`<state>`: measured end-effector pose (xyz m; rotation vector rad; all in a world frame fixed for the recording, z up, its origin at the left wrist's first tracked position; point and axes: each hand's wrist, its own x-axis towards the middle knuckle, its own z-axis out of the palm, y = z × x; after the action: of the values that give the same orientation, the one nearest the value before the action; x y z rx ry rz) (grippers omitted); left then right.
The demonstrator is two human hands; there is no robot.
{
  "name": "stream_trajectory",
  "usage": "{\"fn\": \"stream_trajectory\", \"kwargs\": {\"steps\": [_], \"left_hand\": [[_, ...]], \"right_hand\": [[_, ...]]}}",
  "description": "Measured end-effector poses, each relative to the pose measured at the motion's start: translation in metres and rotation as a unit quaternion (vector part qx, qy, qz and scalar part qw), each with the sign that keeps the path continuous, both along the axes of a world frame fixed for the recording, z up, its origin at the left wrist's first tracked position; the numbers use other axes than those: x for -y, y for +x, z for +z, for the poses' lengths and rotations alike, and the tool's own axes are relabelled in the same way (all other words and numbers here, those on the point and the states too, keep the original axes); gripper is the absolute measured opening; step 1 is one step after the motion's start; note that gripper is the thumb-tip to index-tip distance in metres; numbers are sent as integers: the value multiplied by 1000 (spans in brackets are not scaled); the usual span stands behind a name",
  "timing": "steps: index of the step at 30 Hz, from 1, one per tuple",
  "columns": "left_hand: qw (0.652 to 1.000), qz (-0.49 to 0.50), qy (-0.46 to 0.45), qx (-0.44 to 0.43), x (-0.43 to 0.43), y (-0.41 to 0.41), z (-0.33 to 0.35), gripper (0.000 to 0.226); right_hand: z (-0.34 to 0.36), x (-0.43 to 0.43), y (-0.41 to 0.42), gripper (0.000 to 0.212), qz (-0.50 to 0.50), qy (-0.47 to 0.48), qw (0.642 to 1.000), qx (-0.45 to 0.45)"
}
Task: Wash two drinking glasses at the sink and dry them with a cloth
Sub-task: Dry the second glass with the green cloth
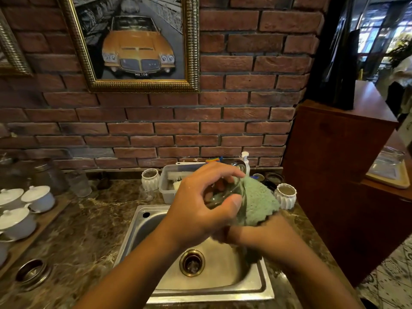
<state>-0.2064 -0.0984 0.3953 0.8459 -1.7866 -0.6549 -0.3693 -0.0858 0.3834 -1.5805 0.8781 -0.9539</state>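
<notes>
In the head view, the drinking glass sits just right of the frame's centre, held up in the air over the back edge of the steel sink. It is clear and colourless. The fingers behind it show through its wall, and a curved highlight runs along its lower edge. It lies on its side with its long axis running roughly left to right across the frame, the right end a little higher. That right end is buried in the green cloth, so I cannot tell whether it is the mouth or the base.

The left hand clamps the glass, with its fingers curled over the top and the thumb pressed up from below. The right hand comes in from the lower right and grips the bunched cloth. Its fingers are wrapped inside the fabric, which is pushed up against the glass. The cloth is fluffy and pale green with a scalloped lower edge.

Below the hands, the sink's drain is dark and open. At centre, along the brick wall, stand a plastic tub holding a brush, two white ribbed cups, and a pump bottle. Another clear tumbler stands on the marble counter at the left.
</notes>
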Motion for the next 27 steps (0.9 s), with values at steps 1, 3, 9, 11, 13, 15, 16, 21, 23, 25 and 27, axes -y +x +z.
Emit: {"fn": "stream_trajectory", "kwargs": {"steps": [1,3,9,11,13,15,16,21,23,25,27], "left_hand": [[1000,-28,-4,0,-1,2,2,41],[997,-73,-13,17,-4,4,4,43],[994,-79,41,70,7,18,-5,43],[995,-38,62,69,9,19,-10,43],[995,5,75,73,10,17,-14,43],[993,45,86,64,10,13,-17,37],[992,61,99,48,11,10,-18,34],[996,88,32,2,4,6,-21,38],[999,45,-5,5,-1,9,-14,37],[999,-9,-33,14,-7,12,-6,39],[996,-65,-54,33,-13,13,0,41]], "right_hand": [[-2,1,-5,47,49,53,997,41],[-8,0,-8,73,156,188,958,149],[-25,0,4,74,99,227,953,173],[-23,3,11,58,48,127,988,77],[-24,3,21,47,-32,-5,999,-27],[-31,3,28,54,-129,-77,986,-66],[-32,2,31,56,-157,-96,980,-76],[-23,-4,26,51,-123,-90,988,-27],[-14,-6,17,48,-44,-30,999,-7],[-9,-4,6,38,59,35,997,36],[-5,-6,3,47,168,121,971,118]]}}
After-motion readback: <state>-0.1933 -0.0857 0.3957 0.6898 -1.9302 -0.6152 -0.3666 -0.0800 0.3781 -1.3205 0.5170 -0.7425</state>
